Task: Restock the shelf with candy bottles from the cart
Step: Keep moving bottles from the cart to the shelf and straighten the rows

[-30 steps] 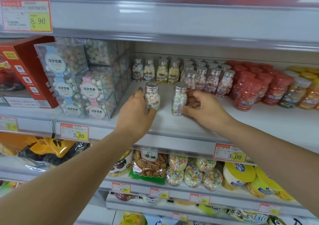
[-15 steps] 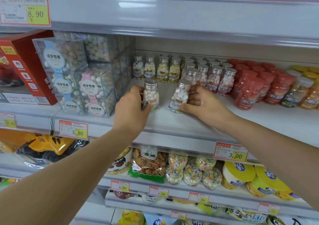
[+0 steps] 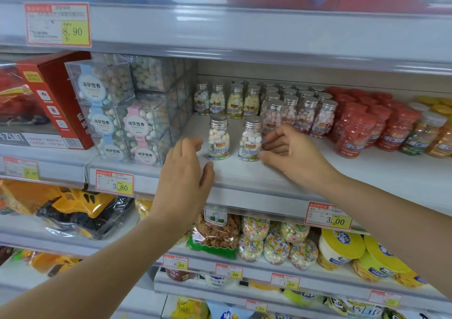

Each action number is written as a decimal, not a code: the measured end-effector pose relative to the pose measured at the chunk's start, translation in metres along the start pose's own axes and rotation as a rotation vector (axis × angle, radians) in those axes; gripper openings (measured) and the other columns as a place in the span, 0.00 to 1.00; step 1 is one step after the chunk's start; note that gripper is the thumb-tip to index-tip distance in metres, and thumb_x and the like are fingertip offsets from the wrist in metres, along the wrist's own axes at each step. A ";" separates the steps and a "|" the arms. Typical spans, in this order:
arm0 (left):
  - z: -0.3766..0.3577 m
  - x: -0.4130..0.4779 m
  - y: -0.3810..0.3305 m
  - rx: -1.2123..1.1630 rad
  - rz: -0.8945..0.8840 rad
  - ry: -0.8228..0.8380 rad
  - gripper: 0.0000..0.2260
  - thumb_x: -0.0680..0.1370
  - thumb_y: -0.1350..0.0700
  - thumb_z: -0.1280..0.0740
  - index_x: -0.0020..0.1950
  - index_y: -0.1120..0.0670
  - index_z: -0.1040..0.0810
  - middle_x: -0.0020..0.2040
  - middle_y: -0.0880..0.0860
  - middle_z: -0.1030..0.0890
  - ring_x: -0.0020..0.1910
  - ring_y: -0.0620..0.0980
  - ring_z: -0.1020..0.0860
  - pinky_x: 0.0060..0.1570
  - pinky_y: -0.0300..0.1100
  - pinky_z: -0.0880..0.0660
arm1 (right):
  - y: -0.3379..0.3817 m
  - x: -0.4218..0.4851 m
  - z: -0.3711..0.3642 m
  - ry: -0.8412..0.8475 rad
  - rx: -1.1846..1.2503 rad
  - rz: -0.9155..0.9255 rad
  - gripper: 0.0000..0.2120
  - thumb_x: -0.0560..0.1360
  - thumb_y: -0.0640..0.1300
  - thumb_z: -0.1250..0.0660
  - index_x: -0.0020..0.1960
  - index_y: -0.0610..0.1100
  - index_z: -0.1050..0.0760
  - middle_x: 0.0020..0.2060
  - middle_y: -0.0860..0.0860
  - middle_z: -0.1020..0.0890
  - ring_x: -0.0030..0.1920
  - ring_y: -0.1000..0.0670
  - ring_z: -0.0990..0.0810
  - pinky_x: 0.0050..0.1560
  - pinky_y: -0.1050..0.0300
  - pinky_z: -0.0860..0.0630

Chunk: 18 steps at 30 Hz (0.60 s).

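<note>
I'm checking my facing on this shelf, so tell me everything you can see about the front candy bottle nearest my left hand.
The candy bottle is small and clear, plastic or glass, with a ribbed silver screw cap. Pastel candies, white, yellow, green and pink, fill it, and a label band wraps its lower body. It stands upright on the white shelf, left of a twin bottle and apart from it. The left hand is open beside it, fingers seemingly just clear.
</note>
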<state>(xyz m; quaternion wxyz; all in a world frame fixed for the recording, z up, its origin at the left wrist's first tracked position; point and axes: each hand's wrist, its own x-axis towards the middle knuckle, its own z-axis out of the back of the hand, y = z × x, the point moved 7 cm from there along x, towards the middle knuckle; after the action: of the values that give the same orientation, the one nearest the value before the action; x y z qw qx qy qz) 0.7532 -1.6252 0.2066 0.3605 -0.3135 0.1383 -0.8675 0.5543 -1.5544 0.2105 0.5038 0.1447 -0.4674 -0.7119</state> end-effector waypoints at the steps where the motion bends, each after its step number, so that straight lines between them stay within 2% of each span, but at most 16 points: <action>1: 0.001 -0.005 0.001 0.038 -0.027 -0.001 0.15 0.80 0.55 0.39 0.66 0.58 0.31 0.62 0.53 0.26 0.62 0.51 0.30 0.59 0.35 0.39 | 0.000 -0.003 0.002 -0.007 0.000 0.001 0.10 0.72 0.40 0.26 0.48 0.43 0.26 0.45 0.46 0.18 0.45 0.48 0.18 0.48 0.56 0.22; 3: 0.001 -0.011 0.004 0.128 -0.090 0.010 0.13 0.81 0.52 0.42 0.62 0.56 0.28 0.57 0.52 0.25 0.56 0.52 0.27 0.58 0.40 0.37 | 0.002 -0.007 0.000 0.018 -0.011 0.008 0.06 0.72 0.40 0.26 0.43 0.43 0.24 0.42 0.47 0.17 0.43 0.49 0.18 0.48 0.56 0.22; 5: -0.002 -0.015 0.006 0.203 -0.159 0.041 0.15 0.81 0.49 0.47 0.59 0.53 0.25 0.54 0.49 0.23 0.53 0.51 0.25 0.60 0.44 0.37 | 0.005 -0.008 -0.007 0.065 -0.010 0.029 0.04 0.72 0.40 0.26 0.44 0.42 0.20 0.42 0.48 0.16 0.43 0.51 0.18 0.47 0.59 0.22; 8: -0.005 -0.018 0.009 0.265 -0.210 0.073 0.17 0.81 0.48 0.50 0.59 0.51 0.24 0.55 0.47 0.23 0.55 0.49 0.25 0.68 0.48 0.39 | 0.009 -0.002 -0.016 0.093 0.007 0.038 0.05 0.73 0.39 0.28 0.49 0.41 0.18 0.45 0.49 0.16 0.45 0.52 0.18 0.48 0.65 0.22; 11: -0.003 -0.018 0.010 0.289 -0.222 0.078 0.18 0.81 0.47 0.50 0.60 0.51 0.24 0.56 0.48 0.23 0.56 0.50 0.25 0.68 0.48 0.39 | 0.014 0.006 -0.024 0.108 -0.021 0.040 0.04 0.74 0.40 0.28 0.49 0.42 0.17 0.45 0.50 0.16 0.45 0.53 0.18 0.46 0.69 0.24; 15: -0.004 -0.019 0.012 0.307 -0.233 0.104 0.19 0.81 0.47 0.51 0.61 0.51 0.25 0.56 0.48 0.23 0.56 0.49 0.26 0.68 0.48 0.39 | 0.018 0.010 -0.034 0.115 -0.070 0.059 0.05 0.74 0.41 0.28 0.50 0.44 0.17 0.45 0.51 0.16 0.43 0.55 0.19 0.45 0.68 0.25; 18: -0.003 -0.018 0.012 0.321 -0.243 0.107 0.19 0.81 0.47 0.51 0.62 0.51 0.25 0.56 0.48 0.23 0.55 0.50 0.25 0.67 0.48 0.39 | 0.020 0.012 -0.040 0.133 -0.118 0.078 0.06 0.75 0.44 0.29 0.51 0.47 0.16 0.45 0.53 0.15 0.45 0.55 0.19 0.47 0.64 0.24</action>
<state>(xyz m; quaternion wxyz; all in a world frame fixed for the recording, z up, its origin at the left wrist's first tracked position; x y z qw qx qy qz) 0.7677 -1.6202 0.1908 0.2905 -0.2200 -0.0215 -0.9310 0.5874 -1.5861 0.2090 0.5686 0.1436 -0.3956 -0.7068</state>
